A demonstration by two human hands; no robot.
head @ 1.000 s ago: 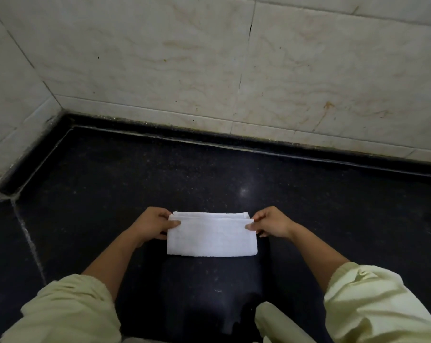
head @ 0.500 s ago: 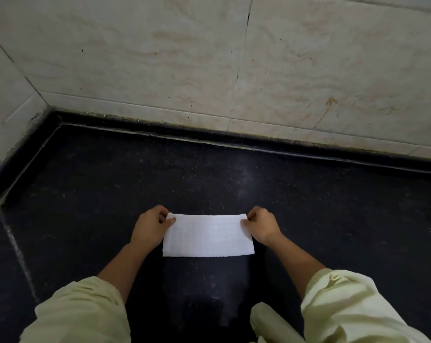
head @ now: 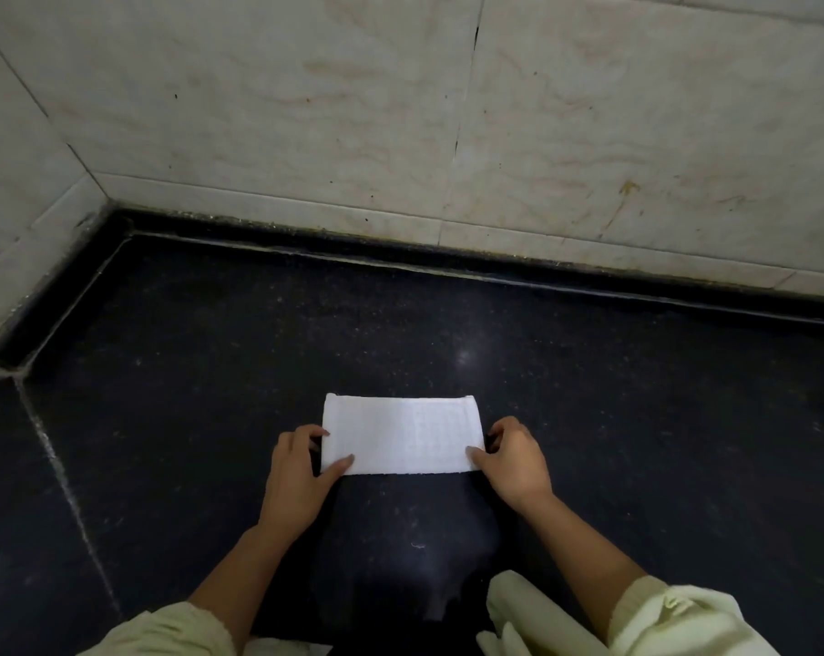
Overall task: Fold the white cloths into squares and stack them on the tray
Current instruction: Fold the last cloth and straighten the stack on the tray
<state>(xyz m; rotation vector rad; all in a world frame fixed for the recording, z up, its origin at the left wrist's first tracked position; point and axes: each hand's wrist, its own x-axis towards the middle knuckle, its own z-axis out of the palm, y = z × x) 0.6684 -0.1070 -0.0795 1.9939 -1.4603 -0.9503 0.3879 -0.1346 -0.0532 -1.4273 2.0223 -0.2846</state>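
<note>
Evidently soft and light, white cloth (head: 403, 434) lies folded oblong; left hand (head: 301, 471) pinches its 8 o'clock corner, right hand (head: 514, 459) its 4 o'clock corner.

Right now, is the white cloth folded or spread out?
Folded. The cloth lies as a neat rectangle, not yet square, with layered edges at its far corners, on the dark floor.

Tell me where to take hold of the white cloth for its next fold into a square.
Pinch one short end of the white cloth, coming in from the side. It lies flat as a wide rectangle, so carrying one end over to the other would probably square it. The left hand and right hand already rest at its near corners.
</note>
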